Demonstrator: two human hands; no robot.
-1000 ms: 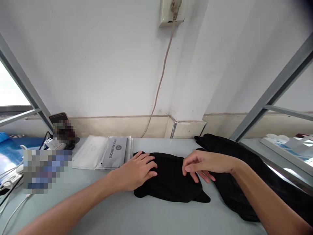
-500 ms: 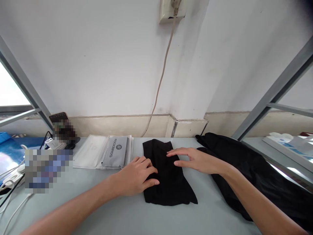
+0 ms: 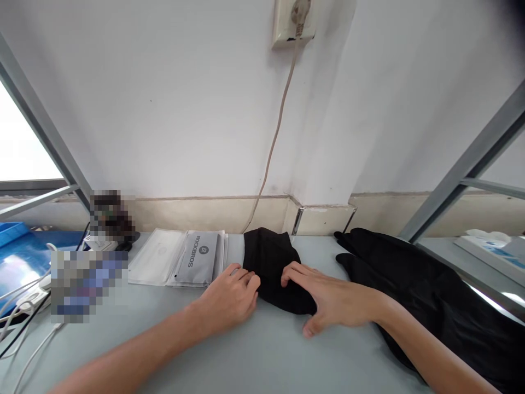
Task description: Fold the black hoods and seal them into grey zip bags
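A piece of black cloth (image 3: 273,260) lies on the grey table between my hands, with its near part folded so that it looks short. At its lower left edge, my left hand (image 3: 232,295) has its fingers curled together, closed on the cloth; the pinch itself is partly hidden. My right hand (image 3: 328,293) rests over the cloth's right side, fingers bent onto the fabric. Its thumb is spread away from them, near the cloth's lower right corner. Left of the cloth are grey ROCKBROS packets (image 3: 197,257) in clear plastic sleeves.
More black fabric (image 3: 418,290) is heaped along the right side of the table (image 3: 229,361). Cables and a white power strip (image 3: 33,301) lie at the left, near a blue bin (image 3: 16,235). A cord (image 3: 279,120) hangs down the wall behind. Metal frame legs (image 3: 455,175) flank the table.
The cloth's near end has been folded up, making it shorter. My right hand has come down and nearer, its thumb spread wider. My left hand's thumb has closed in toward its fingers.
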